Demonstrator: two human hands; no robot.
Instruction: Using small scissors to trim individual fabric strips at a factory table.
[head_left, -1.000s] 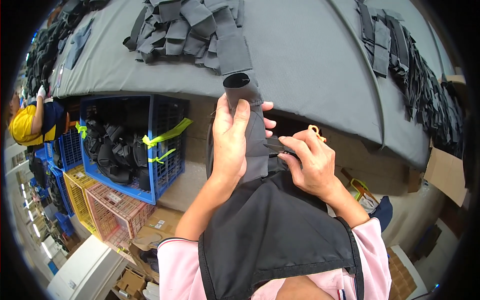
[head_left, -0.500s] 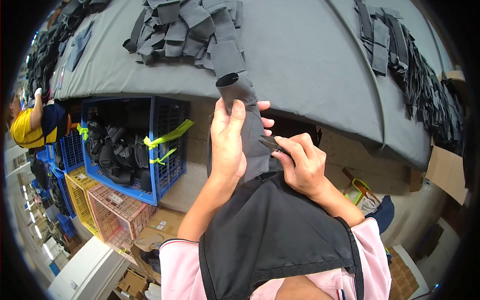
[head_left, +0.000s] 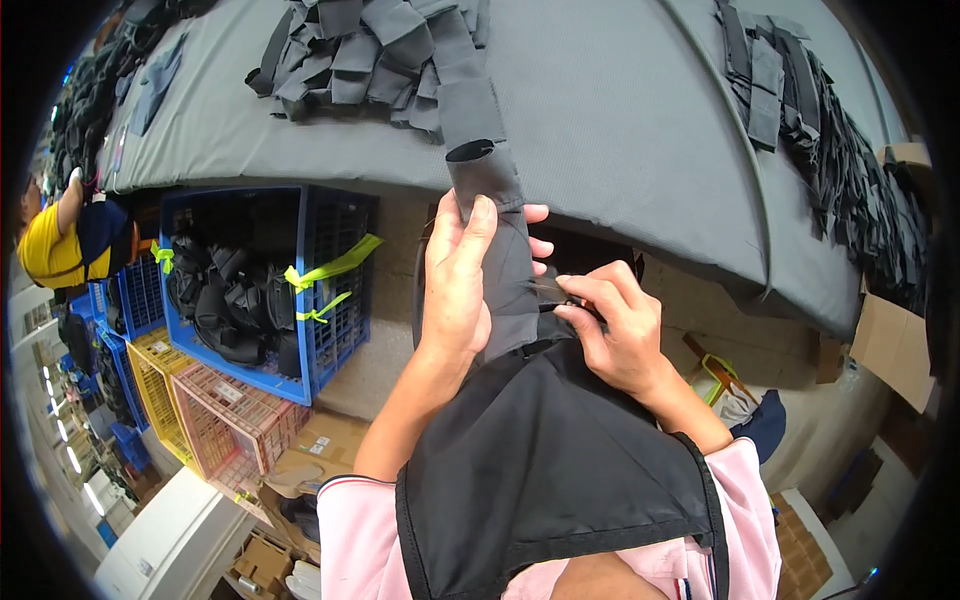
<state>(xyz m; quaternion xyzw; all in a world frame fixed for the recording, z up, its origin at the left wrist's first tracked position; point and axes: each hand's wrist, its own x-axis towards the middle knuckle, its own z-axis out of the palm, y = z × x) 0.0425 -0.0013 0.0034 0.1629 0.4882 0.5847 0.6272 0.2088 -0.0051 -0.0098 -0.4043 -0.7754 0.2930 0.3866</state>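
One dark grey fabric strip [head_left: 512, 255] is held up in front of the person's chest, between the black apron [head_left: 560, 450] and the near edge of the table; its upper end curls into an open loop, and its lower part hangs down to the apron's top. The left hand [head_left: 462, 275] is closed around the strip, thumb pressed flat on the front and three fingertips showing past the right edge. Just beside that edge, the right hand [head_left: 620, 320] has its thumb and forefinger drawn nearly together on a small dark pointed tool [head_left: 573, 302], the other fingers curled in; whether the tool's tips touch the fabric cannot be told. Beyond the loop, a pile of similar grey pieces [head_left: 365, 65] lies on the cloth-covered table [head_left: 610, 110], one flat piece reaching down to the loop. More dark strips [head_left: 850, 175] hang in a frayed row at the table's right side, above an opened cardboard box [head_left: 890, 335]. Left of the hands, a blue crate [head_left: 306, 300] with bright yellow-green ties [head_left: 340, 263] holds black items [head_left: 225, 310]; a yellow crate [head_left: 160, 385] and a pink crate [head_left: 235, 420] stand near it. Farther left, a co-worker in a yellow top [head_left: 50, 248] reaches toward the table.
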